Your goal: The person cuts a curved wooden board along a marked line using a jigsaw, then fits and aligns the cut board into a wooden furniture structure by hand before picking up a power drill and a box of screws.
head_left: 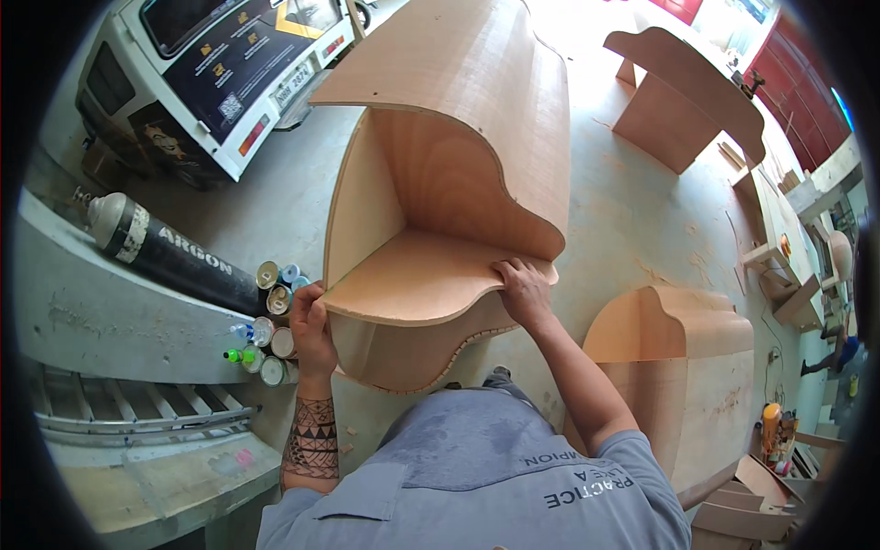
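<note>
A large curved plywood cabinet (458,55) stands in front of me, its wavy-edged end facing me. Inside it is a flat plywood shelf panel (412,280) with a curved front edge. My left hand (314,335) grips the panel's left corner, fingers closed around the edge where it meets the side wall. On the right, my right hand (525,291) curls over the panel's front edge, fingers on top; its thumb is hidden. Below the panel hangs a lower curved piece (412,353) with a notched rim.
A second curved plywood piece (678,385) stands at the right, another (678,101) farther back. Left are a gas cylinder (174,252), several cans (273,370), a metal ladder (147,422) and a parked van (229,82). A workbench (775,220) lines the far right.
</note>
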`<state>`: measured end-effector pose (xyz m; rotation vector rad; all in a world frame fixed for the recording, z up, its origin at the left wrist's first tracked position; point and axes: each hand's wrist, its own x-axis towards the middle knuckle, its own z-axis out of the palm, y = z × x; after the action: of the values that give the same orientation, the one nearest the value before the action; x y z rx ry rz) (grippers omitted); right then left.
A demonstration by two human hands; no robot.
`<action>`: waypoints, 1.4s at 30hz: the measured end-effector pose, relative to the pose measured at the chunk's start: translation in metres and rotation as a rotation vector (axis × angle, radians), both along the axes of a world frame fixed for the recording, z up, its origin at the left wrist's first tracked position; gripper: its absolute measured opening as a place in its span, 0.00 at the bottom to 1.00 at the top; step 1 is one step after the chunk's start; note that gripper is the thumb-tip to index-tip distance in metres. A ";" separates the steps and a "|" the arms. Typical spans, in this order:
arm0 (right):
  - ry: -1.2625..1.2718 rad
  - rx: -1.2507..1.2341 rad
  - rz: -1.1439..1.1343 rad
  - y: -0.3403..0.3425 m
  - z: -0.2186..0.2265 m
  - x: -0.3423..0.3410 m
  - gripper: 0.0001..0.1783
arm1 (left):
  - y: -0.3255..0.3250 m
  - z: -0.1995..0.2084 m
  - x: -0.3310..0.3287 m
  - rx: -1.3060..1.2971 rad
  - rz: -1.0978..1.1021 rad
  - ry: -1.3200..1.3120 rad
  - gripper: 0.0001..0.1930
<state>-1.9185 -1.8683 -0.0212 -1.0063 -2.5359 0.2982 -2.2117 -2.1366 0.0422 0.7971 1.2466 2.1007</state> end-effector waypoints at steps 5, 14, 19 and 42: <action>0.006 0.003 0.002 -0.001 0.004 0.002 0.22 | 0.001 -0.004 0.000 0.015 -0.014 0.014 0.18; 0.014 -0.016 -0.012 -0.002 0.006 0.003 0.21 | -0.004 -0.006 0.002 -0.029 0.003 0.007 0.21; 0.006 -0.009 -0.049 -0.004 0.008 0.000 0.17 | -0.004 -0.010 -0.001 -0.015 0.001 0.017 0.23; 0.080 0.026 -0.077 -0.004 -0.005 0.000 0.08 | -0.005 -0.008 -0.010 0.011 -0.105 -0.018 0.19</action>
<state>-1.9187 -1.8724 -0.0265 -1.0587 -2.4172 0.2768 -2.2216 -2.1419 0.0347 0.8294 1.1590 2.0280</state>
